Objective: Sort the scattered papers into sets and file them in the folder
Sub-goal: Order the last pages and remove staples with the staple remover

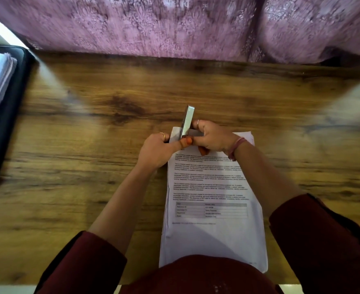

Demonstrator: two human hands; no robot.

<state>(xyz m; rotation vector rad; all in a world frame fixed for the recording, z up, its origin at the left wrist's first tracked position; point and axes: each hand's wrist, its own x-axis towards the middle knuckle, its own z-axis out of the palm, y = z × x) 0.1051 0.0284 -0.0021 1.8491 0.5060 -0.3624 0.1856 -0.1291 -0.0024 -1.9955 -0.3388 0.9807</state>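
Both hands meet at the far end of a stack of printed papers lying at the near edge of the wooden table. Left hand pinches the stack's top-left corner, fingers curled round it; right hand grips a silver stapler clamped over that corner. An open black folder holding filed sheets sits at the table's left edge.

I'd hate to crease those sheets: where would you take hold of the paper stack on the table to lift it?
Probably by its right long edge, coming in from the right. The paper stack lies flat on the table; both hands and a metal stapler crowd its far left corner, and the near edge is hidden by clothing. A pinching grip should work there.
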